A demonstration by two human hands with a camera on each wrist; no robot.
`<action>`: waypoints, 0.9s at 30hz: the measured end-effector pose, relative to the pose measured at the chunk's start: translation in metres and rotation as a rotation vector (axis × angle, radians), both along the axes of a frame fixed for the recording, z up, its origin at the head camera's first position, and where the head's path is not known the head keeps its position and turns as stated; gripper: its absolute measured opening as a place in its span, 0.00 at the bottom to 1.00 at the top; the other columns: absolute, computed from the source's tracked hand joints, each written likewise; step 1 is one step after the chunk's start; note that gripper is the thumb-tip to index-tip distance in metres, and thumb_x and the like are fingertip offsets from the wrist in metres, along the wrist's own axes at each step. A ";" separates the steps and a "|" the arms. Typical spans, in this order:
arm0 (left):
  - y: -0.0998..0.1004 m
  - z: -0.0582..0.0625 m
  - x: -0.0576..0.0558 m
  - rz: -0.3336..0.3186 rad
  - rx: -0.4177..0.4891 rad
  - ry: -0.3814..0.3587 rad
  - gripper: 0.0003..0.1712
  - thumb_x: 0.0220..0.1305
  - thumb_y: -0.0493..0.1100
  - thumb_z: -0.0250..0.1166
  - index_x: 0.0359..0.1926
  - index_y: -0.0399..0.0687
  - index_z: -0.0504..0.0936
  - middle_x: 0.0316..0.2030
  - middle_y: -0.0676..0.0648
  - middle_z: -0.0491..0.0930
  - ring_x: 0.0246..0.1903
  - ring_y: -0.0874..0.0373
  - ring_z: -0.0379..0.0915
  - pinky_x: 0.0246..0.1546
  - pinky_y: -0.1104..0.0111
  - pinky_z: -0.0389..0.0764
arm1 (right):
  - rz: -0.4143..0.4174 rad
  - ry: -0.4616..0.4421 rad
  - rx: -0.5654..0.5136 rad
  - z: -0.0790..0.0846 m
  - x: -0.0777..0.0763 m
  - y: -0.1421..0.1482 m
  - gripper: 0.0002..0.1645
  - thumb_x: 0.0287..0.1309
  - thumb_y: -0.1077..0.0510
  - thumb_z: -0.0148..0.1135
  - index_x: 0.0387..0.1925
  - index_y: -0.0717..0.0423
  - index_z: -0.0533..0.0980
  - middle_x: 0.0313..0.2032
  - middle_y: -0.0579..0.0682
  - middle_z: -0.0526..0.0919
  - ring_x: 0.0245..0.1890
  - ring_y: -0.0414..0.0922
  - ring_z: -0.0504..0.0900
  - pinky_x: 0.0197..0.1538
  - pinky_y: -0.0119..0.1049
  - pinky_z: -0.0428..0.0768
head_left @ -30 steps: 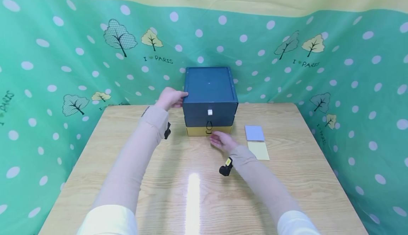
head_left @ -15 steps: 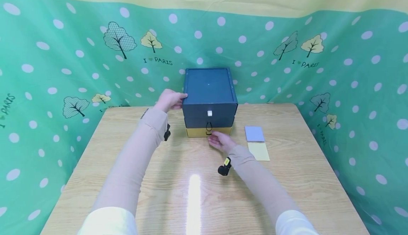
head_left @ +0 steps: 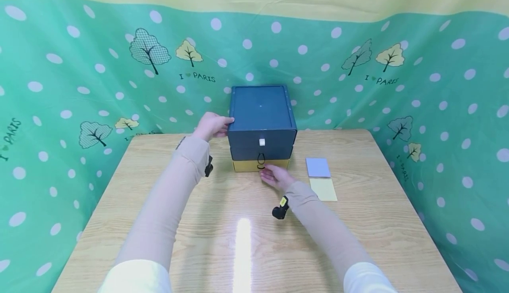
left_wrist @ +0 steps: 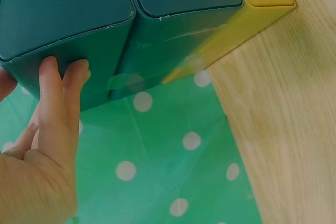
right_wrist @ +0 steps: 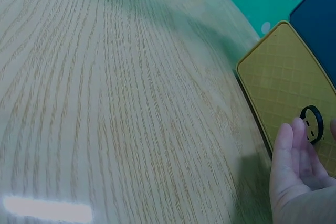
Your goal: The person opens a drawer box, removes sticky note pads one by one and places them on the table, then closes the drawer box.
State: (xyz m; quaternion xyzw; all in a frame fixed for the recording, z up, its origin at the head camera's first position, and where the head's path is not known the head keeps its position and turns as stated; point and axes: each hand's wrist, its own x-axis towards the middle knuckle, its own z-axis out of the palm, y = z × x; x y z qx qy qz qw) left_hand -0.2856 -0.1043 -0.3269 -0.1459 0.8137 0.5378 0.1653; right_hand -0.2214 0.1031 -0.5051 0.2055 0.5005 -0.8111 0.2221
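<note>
1 black ring pull (right_wrist: 320, 124) sits at the right hand (right_wrist: 299, 179), thumb and fingers apart; the left hand (left_wrist: 50, 145), straight-fingered, presses the navy drawer unit (head_left: 258, 107).

I can't tell whether the right hand (head_left: 277, 177) touches the black ring pull (right_wrist: 320, 123); its fingers (right_wrist: 284, 148) cover part of it. The left wrist view crops both the left hand (head_left: 212, 126) and the navy drawer unit (head_left: 260, 107), whose back is hidden. Both white sleeves (head_left: 135, 277) leave the head view's bottom.
</note>
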 end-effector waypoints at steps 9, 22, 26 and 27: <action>-0.001 -0.001 0.000 0.000 0.000 0.008 0.28 0.64 0.47 0.63 0.60 0.36 0.72 0.54 0.38 0.78 0.51 0.50 0.78 0.46 0.68 0.83 | -0.016 -0.007 0.004 0.003 0.002 -0.003 0.20 0.68 0.64 0.49 0.58 0.68 0.65 0.38 0.55 0.74 0.42 0.45 0.76 0.66 0.40 0.72; -0.001 -0.002 0.002 0.004 0.001 0.017 0.28 0.64 0.47 0.62 0.59 0.35 0.72 0.54 0.37 0.77 0.51 0.49 0.77 0.49 0.67 0.82 | -0.007 -0.012 0.017 0.004 0.003 -0.002 0.21 0.67 0.65 0.50 0.59 0.69 0.65 0.37 0.54 0.76 0.46 0.47 0.77 0.64 0.40 0.73; 0.000 -0.002 0.002 0.001 -0.002 0.022 0.28 0.64 0.47 0.63 0.59 0.35 0.72 0.54 0.37 0.77 0.51 0.49 0.77 0.48 0.67 0.82 | 0.000 -0.020 0.029 0.003 0.003 -0.002 0.21 0.67 0.66 0.49 0.59 0.70 0.65 0.39 0.55 0.76 0.49 0.48 0.77 0.64 0.39 0.73; 0.000 -0.002 0.003 0.000 -0.004 0.022 0.27 0.64 0.47 0.62 0.59 0.35 0.73 0.54 0.37 0.77 0.51 0.49 0.77 0.48 0.67 0.83 | 0.002 -0.020 0.033 0.003 0.003 -0.002 0.21 0.67 0.66 0.49 0.60 0.70 0.65 0.39 0.55 0.76 0.50 0.48 0.76 0.64 0.39 0.73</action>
